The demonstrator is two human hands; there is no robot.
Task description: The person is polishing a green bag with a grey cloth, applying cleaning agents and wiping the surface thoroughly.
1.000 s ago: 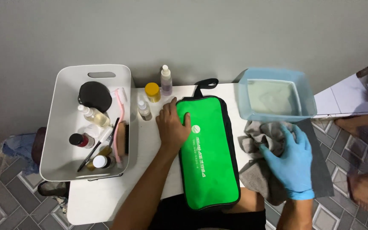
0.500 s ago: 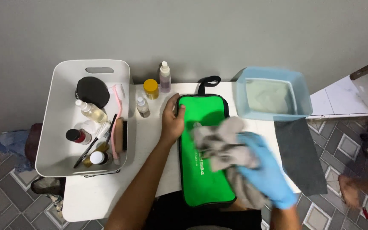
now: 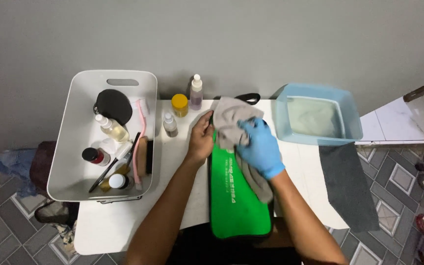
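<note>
A bright green pouch with black edging (image 3: 236, 201) lies lengthwise on the white table (image 3: 123, 225). My right hand (image 3: 260, 147), in a blue glove, presses a grey cloth (image 3: 231, 118) onto the pouch's far end. Part of the cloth trails down beside my right forearm. My bare left hand (image 3: 201, 138) grips the pouch's upper left edge and touches the cloth. The pouch's black loop handle (image 3: 249, 97) sticks out behind the cloth.
A white bin (image 3: 82, 147) at left holds bottles, brushes and a black round case. Three small bottles (image 3: 180, 104) stand behind my left hand. A light blue tub of water (image 3: 317, 115) sits at right, a dark grey mat (image 3: 347, 184) hanging off the table below it.
My gloved right hand carried the grey cloth from the table's right side onto the pouch, then up to its far end. My left hand stayed on the pouch's upper left edge.
</note>
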